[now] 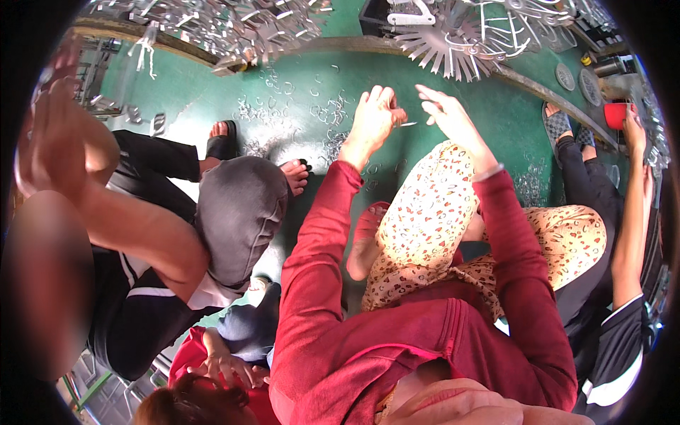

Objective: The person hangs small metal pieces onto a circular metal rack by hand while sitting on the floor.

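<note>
My left hand [373, 122] is held in front of my knees, its fingers curled. A thin, shiny metal piece [409, 125] sticks out from its fingertips; its exact kind is too small to make out. Close by on the right, my right hand [453, 122] has its fingers stretched out, with nothing visible in them. A small gap separates the two hands. Beneath them, the green floor [326, 81] is strewn with small curled metal scraps [329, 113].
Wooden beams [340, 44] run across the far side, with bunches of metal parts [234, 28] and a fan of metal strips [439, 53] beyond. A co-worker's knee [241, 205] is at the left. At the right, another person's hand holds a red container [615, 115].
</note>
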Tool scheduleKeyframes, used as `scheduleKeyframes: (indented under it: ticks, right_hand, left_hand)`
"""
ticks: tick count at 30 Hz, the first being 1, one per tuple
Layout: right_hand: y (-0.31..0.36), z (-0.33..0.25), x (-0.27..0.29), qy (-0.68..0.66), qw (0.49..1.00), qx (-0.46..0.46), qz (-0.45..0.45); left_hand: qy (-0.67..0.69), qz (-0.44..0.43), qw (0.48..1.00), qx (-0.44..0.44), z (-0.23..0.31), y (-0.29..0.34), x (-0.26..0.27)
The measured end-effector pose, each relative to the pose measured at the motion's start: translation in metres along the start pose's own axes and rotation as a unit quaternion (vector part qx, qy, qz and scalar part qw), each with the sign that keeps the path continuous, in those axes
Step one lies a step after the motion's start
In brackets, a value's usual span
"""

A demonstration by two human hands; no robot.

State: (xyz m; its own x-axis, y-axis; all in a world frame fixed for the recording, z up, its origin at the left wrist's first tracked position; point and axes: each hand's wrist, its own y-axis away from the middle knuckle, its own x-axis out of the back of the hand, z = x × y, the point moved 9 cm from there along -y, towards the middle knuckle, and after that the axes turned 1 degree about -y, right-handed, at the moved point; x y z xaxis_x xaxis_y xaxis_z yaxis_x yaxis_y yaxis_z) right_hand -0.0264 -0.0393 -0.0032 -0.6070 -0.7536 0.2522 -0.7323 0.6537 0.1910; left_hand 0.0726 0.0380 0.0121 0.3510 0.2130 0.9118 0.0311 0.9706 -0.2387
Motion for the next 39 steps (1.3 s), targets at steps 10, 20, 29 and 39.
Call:
scheduleKeyframes:
  ticks: [10,20,29,39]
  right_hand:
    - [0.028,-0.067,-0.038,-0.173,0.970,0.035,-0.167]
    - [0.077,-0.174,-0.018,0.207,0.899,0.386,0.026]
    - [0.102,-0.222,-0.021,0.349,0.820,0.451,-0.041]
    - [0.097,-0.229,-0.008,0.257,0.856,0.447,-0.030]
  left_hand:
    - [0.281,0.229,0.932,-0.019,0.019,0.036,0.086]
    - [0.580,0.138,0.802,0.036,0.050,0.041,0.106]
    - [0.657,0.154,0.728,0.120,0.055,0.031,0.106]
    - [0.693,0.147,0.703,0.062,0.057,0.014,0.119]
